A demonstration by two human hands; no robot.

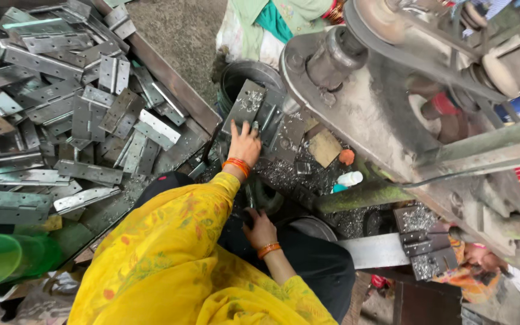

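Left hand (pixel 245 143) flat, fingers spread on hinge plate (pixel 245 107) just ahead; right hand (pixel 260 229) curled near lap, grip unclear.

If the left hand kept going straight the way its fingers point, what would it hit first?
The left hand points up and away from the body, fingertips already on a grey metal hinge plate leaning on the machine. Straight beyond that lies the dark round bucket, though depth is hard to judge from above.
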